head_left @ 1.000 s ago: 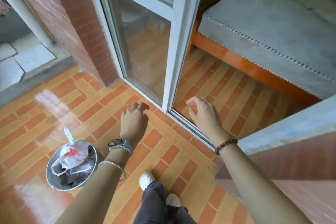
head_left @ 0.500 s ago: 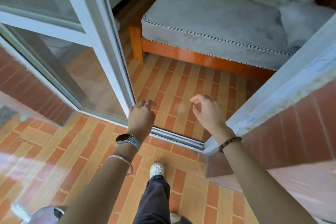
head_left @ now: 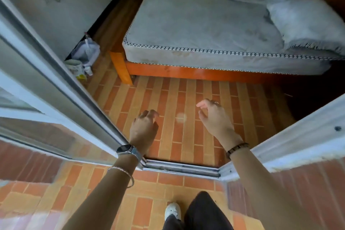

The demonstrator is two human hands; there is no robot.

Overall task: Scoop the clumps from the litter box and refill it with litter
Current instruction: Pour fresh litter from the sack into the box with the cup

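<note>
My left hand point(head_left: 143, 129) hangs in the air over the door threshold, fingers loosely curled, holding nothing. My right hand point(head_left: 214, 117) is raised beside it, fingers relaxed and empty. A translucent plastic litter box point(head_left: 87, 52) with a white scoop standing in it sits on the floor against the left wall, beside the bed's corner. In front of it lies a white and yellow bag point(head_left: 77, 70). Both hands are well apart from these things.
A sliding glass door point(head_left: 56, 87) stands open on my left, its metal track point(head_left: 181, 167) crossing the floor at my feet. A bed with a grey mattress point(head_left: 201, 30) on an orange frame fills the room ahead. A white door frame point(head_left: 291, 142) is on the right.
My view has swung into the room; the metal bin with the plastic bag has dropped out of sight behind me. The litter box by the wall has come into view. Both hands stay empty.
</note>
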